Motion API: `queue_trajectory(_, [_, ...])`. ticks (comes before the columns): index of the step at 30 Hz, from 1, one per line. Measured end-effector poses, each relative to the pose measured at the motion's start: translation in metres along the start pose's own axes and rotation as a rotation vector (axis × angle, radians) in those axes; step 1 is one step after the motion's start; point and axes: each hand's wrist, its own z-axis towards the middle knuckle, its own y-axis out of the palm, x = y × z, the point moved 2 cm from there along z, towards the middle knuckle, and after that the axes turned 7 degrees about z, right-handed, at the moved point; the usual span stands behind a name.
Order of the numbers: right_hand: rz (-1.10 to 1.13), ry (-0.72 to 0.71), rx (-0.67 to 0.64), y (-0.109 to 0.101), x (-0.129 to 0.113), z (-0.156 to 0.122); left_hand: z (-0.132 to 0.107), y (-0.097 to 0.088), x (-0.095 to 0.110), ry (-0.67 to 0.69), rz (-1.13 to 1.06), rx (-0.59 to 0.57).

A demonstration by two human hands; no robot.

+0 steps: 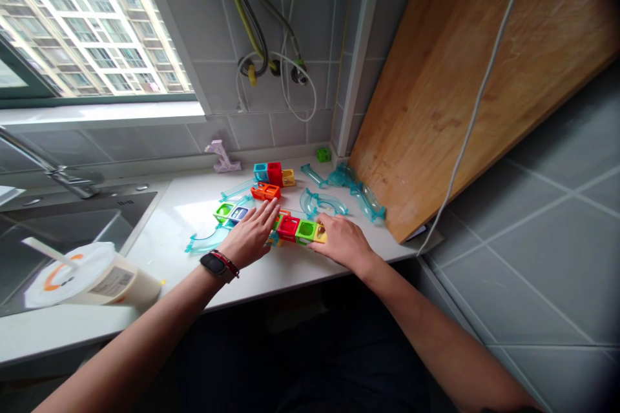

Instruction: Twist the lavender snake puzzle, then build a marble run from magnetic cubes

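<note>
Head view looks down on a white bench (194, 206) set under a window, with grey tiled walls around it; a steel sink (72, 226) lies to the left with a faucet (53, 171) over it, and a lidded cup with a straw (92, 277) stands at the sink's near edge; a large wooden board (460, 90) leans against the wall on the right, a white cable hanging across it. Clear teal track pieces (339, 197) and a small cluster of blue, red and yellow cubes (274, 173) lie farther back on the bench. Left hand (252, 235), a watch on its wrist, lies flat with fingers spread loosely, resting on a row of coloured cubes (295, 229) without gripping; right hand (341, 239) curls at the row's right end, its fingertips touching the yellow end cube (320, 232); whether it pinches that cube I cannot tell.
</note>
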Motion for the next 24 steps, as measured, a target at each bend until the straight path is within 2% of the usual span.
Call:
queue_trajectory(12, [-0.015,0.003,-0.008,-0.004,-0.003,-0.002,0.001,-0.002,0.001,-0.013,-0.073,0.003])
queue_trajectory(17, [-0.039,0.02,-0.001,-0.005,-0.004,-0.004,0.004,-0.016,-0.013,0.004,-0.222,-0.016])
queue_trajectory(21, [-0.043,0.037,-0.002,-0.006,-0.005,-0.006,0.032,-0.041,-0.025,0.009,-0.461,0.023])
queue_trajectory(24, [-0.043,0.05,0.008,-0.006,-0.007,-0.007,0.066,-0.046,-0.019,0.011,-0.595,0.031])
